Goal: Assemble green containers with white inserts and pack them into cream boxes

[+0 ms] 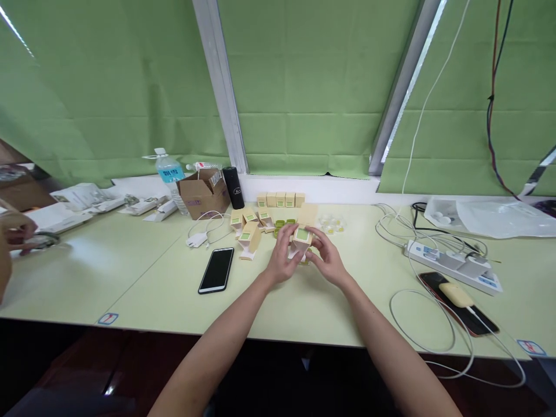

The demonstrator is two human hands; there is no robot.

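A small tan carton with a green label [303,234] is held up between my two hands at the middle of the table. My left hand [282,258] grips its left side. Against its right side press the fingers of my right hand [326,256]. White flaps hang at the carton's lower end, partly covered by my fingers. Just left stand several similar cartons [249,238], some with flaps open. Small green containers [282,225] lie behind my left hand. Clear plastic pieces with yellow centres [332,223] sit behind my right hand.
A row of closed cartons [280,200] lines the wall. Left are a phone [216,270], white charger [197,239], brown box [204,196], black cylinder [233,188] and water bottle [171,174]. Right lie a power strip [452,266], loose cables and another phone [478,321]. Another person's hand [19,230] shows far left.
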